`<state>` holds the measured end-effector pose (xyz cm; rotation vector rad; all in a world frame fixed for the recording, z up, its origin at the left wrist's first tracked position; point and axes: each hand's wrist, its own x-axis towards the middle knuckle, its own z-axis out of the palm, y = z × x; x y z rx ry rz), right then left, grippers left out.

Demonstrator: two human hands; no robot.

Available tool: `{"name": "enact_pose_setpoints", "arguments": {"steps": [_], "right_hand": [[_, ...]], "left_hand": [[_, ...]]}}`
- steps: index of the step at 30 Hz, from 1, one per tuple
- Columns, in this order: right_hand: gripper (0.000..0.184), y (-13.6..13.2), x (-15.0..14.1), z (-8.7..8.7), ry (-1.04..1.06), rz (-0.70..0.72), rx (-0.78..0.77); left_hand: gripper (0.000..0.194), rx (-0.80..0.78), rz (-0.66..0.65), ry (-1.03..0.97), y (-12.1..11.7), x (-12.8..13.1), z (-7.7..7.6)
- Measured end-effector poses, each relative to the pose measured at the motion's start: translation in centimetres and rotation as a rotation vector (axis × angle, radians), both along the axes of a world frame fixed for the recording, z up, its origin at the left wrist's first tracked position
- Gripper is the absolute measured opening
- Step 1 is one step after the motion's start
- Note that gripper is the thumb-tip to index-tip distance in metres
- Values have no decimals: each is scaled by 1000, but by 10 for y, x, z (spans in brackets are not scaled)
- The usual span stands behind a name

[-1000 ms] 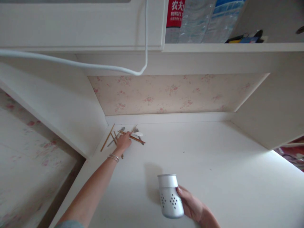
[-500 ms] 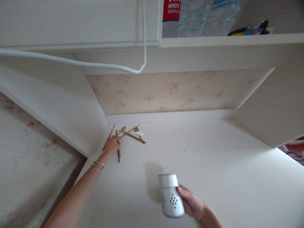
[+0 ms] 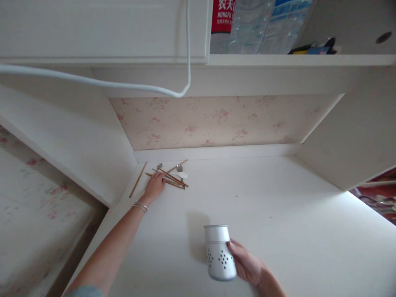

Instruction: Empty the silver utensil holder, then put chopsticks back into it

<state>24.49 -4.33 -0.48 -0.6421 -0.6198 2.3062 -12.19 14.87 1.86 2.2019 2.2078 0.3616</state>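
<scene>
My right hand [image 3: 249, 264] grips the side of a silver metal utensil holder [image 3: 220, 255] with a pattern of small holes, held upright over the white surface. At the back left, the fingers of my left hand [image 3: 155, 185] are closed on wooden chopsticks [image 3: 173, 184] in a loose pile; the fingertips are partly hidden. Among them lie a white spoon [image 3: 182, 175], a metal spoon [image 3: 179, 168] and another metal spoon [image 3: 159, 166] by my fingers. A single chopstick [image 3: 137, 180] lies apart, left of my hand.
A white tabletop [image 3: 262, 239] sits between side panels, with a floral wall [image 3: 222, 119] behind. Overhead is a shelf [image 3: 278, 60] holding clear plastic bottles [image 3: 262, 29]. A white cable [image 3: 123, 85] hangs across the upper left.
My left hand has moved right, and the chopsticks below it have swung from pointing toward me to lying slantwise with the pile. The utensil holder stays in my right hand.
</scene>
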Motion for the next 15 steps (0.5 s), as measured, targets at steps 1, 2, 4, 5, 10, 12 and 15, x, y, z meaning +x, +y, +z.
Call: {"name": "enact_pose_setpoints", "arguments": {"steps": [1,2,4,5,10,12,15], "right_hand": [[54,0,0,0,-2,-2,1],[55,0,0,1,-5,-1,1],[55,1,0,2,-12,8,2],[55,1,0,3,-19,13,4],[57,-1,1,5,-45,22,17],[57,-1,0,8,-37,19,28],[56,7,-4,19,-57,-8,108]], "left_hand": [[36,2,10,12,-1,0,1],[36,1,23,26,-2,-1,2],[35,-1,48,53,-5,-2,4],[34,-3,59,66,-6,-3,4],[35,5,100,98,-11,-5,7],[39,11,89,96,-14,-3,9],[43,20,16,76,-19,7,11]]}}
